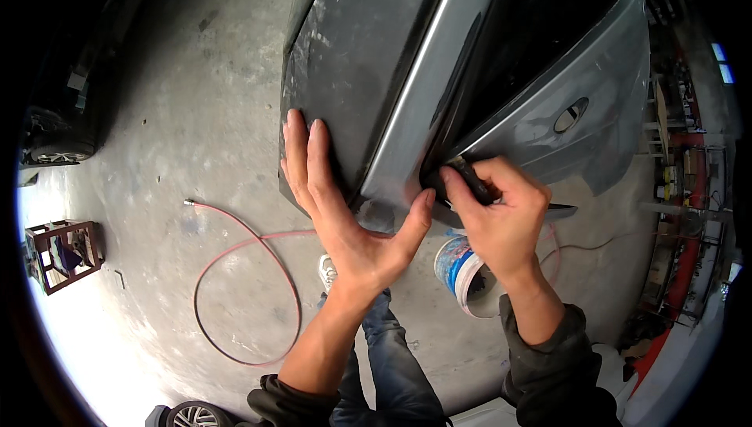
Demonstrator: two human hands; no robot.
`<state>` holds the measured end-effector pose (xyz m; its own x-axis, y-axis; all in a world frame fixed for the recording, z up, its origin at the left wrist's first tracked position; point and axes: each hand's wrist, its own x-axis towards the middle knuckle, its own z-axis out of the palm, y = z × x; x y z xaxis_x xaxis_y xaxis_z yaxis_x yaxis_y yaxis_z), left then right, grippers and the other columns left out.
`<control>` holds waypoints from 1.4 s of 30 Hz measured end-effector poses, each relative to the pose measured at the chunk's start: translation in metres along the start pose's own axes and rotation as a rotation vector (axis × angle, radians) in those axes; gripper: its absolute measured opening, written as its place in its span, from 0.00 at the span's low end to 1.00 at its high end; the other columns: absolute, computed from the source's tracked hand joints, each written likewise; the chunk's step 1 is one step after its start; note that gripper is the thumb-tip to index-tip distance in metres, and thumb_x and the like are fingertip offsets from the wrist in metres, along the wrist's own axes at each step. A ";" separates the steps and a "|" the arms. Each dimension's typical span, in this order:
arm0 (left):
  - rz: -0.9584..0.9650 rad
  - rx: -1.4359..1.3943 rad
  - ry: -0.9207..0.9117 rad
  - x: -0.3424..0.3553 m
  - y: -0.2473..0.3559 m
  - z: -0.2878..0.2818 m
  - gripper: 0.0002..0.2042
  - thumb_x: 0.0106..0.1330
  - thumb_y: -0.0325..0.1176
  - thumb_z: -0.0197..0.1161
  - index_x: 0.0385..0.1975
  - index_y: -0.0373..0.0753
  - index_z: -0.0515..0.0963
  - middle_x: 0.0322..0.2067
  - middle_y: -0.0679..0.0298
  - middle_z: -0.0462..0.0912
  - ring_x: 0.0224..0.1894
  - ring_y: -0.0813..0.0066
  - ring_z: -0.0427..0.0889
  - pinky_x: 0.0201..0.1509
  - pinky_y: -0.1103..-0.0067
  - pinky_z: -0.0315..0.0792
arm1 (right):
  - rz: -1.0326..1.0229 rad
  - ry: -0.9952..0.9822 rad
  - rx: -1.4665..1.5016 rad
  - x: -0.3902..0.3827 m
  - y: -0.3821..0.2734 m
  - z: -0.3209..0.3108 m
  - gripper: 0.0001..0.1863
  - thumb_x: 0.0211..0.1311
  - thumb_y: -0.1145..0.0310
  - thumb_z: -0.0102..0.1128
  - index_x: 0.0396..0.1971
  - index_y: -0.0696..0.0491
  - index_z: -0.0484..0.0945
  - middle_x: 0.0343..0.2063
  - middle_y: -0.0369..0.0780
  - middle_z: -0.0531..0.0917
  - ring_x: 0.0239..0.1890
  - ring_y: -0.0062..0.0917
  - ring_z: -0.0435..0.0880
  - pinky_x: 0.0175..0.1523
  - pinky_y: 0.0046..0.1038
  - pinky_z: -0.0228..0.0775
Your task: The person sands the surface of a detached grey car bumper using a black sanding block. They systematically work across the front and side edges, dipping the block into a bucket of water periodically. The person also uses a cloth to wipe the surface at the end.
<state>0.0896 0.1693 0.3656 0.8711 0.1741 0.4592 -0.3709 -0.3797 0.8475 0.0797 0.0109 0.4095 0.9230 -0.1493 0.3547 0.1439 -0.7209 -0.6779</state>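
Observation:
A grey car body [423,74] fills the upper middle, with a dusty dark panel [352,51], a silver pillar and a black side window [540,27]. My left hand [352,223] is spread, its fingers along the lower edge of the dark panel and its thumb near the foot of the pillar. My right hand [501,208] is closed round a short black piece [475,182] at the window's lower corner. Its exact kind is not clear, as my fingers partly cover it.
Below my right hand stands an open bucket [458,270] with a blue and white label. A red hose [294,302] lies looped on the concrete floor [219,113]. A framed stand [63,255] is at far left; cluttered shelves [674,192] line the right.

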 end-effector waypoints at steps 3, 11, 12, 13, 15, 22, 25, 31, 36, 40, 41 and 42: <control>-0.008 -0.002 0.020 0.001 0.005 0.003 0.53 0.45 0.39 0.77 0.73 0.32 0.53 0.74 0.39 0.49 0.75 0.40 0.50 0.75 0.52 0.46 | 0.120 0.109 0.061 0.001 -0.001 -0.002 0.11 0.51 0.77 0.76 0.22 0.58 0.79 0.17 0.37 0.79 0.16 0.21 0.75 0.22 0.24 0.64; -0.018 0.155 0.022 0.001 0.015 0.008 0.55 0.44 0.33 0.74 0.74 0.31 0.47 0.73 0.44 0.51 0.76 0.48 0.53 0.76 0.60 0.52 | 0.149 0.111 0.006 0.000 -0.004 -0.005 0.10 0.50 0.79 0.76 0.22 0.57 0.79 0.18 0.38 0.80 0.17 0.22 0.76 0.23 0.25 0.65; -0.012 0.156 0.021 0.002 0.015 0.009 0.55 0.44 0.34 0.74 0.74 0.31 0.47 0.73 0.44 0.51 0.75 0.48 0.53 0.76 0.60 0.53 | 0.020 0.067 -0.016 -0.005 0.000 0.001 0.10 0.51 0.78 0.76 0.23 0.57 0.79 0.17 0.37 0.80 0.17 0.20 0.75 0.23 0.24 0.64; -0.007 0.158 0.020 0.001 0.015 0.009 0.55 0.44 0.34 0.74 0.74 0.31 0.47 0.73 0.44 0.51 0.75 0.47 0.53 0.76 0.59 0.53 | -0.108 0.024 -0.038 -0.009 0.004 0.005 0.10 0.51 0.78 0.76 0.23 0.57 0.79 0.15 0.35 0.79 0.16 0.17 0.74 0.22 0.23 0.64; -0.004 0.143 0.032 0.002 0.011 0.010 0.55 0.45 0.35 0.74 0.74 0.31 0.47 0.73 0.43 0.51 0.75 0.47 0.53 0.76 0.59 0.54 | -0.062 -0.009 -0.022 -0.003 0.003 -0.002 0.11 0.51 0.77 0.77 0.23 0.57 0.79 0.16 0.35 0.79 0.17 0.16 0.74 0.22 0.22 0.62; -0.001 0.110 0.043 0.000 0.009 0.010 0.56 0.46 0.37 0.75 0.74 0.30 0.47 0.73 0.42 0.51 0.75 0.47 0.53 0.75 0.59 0.54 | -0.083 -0.042 -0.066 0.001 -0.001 -0.002 0.11 0.52 0.77 0.77 0.22 0.58 0.79 0.15 0.33 0.79 0.18 0.11 0.72 0.23 0.20 0.62; 0.007 0.117 0.044 0.002 0.009 0.008 0.55 0.46 0.37 0.75 0.74 0.30 0.47 0.73 0.42 0.51 0.75 0.46 0.53 0.75 0.59 0.54 | 0.126 0.060 0.052 0.003 -0.003 -0.006 0.11 0.52 0.78 0.76 0.22 0.58 0.78 0.16 0.34 0.79 0.18 0.13 0.73 0.23 0.20 0.62; 0.016 0.131 0.061 0.002 0.009 0.008 0.55 0.46 0.37 0.75 0.74 0.28 0.48 0.73 0.41 0.51 0.75 0.45 0.54 0.75 0.59 0.54 | 0.037 0.037 0.003 -0.001 -0.004 0.001 0.11 0.51 0.78 0.76 0.22 0.57 0.78 0.16 0.36 0.78 0.17 0.15 0.74 0.22 0.21 0.62; 0.024 0.145 0.074 0.003 0.008 0.010 0.55 0.45 0.36 0.75 0.74 0.28 0.48 0.73 0.41 0.51 0.74 0.45 0.55 0.75 0.60 0.54 | -0.073 -0.037 -0.067 -0.004 0.000 0.005 0.11 0.53 0.78 0.76 0.21 0.58 0.78 0.14 0.31 0.77 0.16 0.11 0.70 0.22 0.19 0.60; 0.022 0.111 0.083 0.003 0.008 0.010 0.55 0.45 0.36 0.75 0.73 0.29 0.49 0.73 0.41 0.52 0.74 0.45 0.55 0.75 0.60 0.54 | 0.137 0.143 0.039 0.001 -0.009 0.006 0.12 0.53 0.77 0.75 0.20 0.57 0.77 0.12 0.31 0.74 0.16 0.11 0.69 0.21 0.20 0.58; 0.018 0.108 0.088 0.002 0.008 0.011 0.55 0.45 0.36 0.75 0.73 0.29 0.49 0.73 0.42 0.52 0.74 0.45 0.55 0.75 0.60 0.54 | 0.065 0.119 -0.005 -0.002 -0.005 0.007 0.12 0.54 0.77 0.75 0.20 0.58 0.77 0.13 0.30 0.76 0.15 0.10 0.68 0.21 0.19 0.58; 0.014 0.102 0.093 0.002 0.007 0.012 0.54 0.44 0.36 0.75 0.73 0.29 0.50 0.73 0.41 0.52 0.74 0.45 0.55 0.75 0.60 0.54 | 0.028 0.050 -0.034 0.000 -0.007 0.005 0.12 0.54 0.77 0.75 0.20 0.58 0.77 0.13 0.30 0.76 0.15 0.10 0.68 0.21 0.19 0.58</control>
<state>0.0925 0.1562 0.3698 0.8308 0.2497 0.4973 -0.3437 -0.4726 0.8115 0.0804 0.0196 0.4111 0.9075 -0.2028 0.3677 0.1050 -0.7382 -0.6663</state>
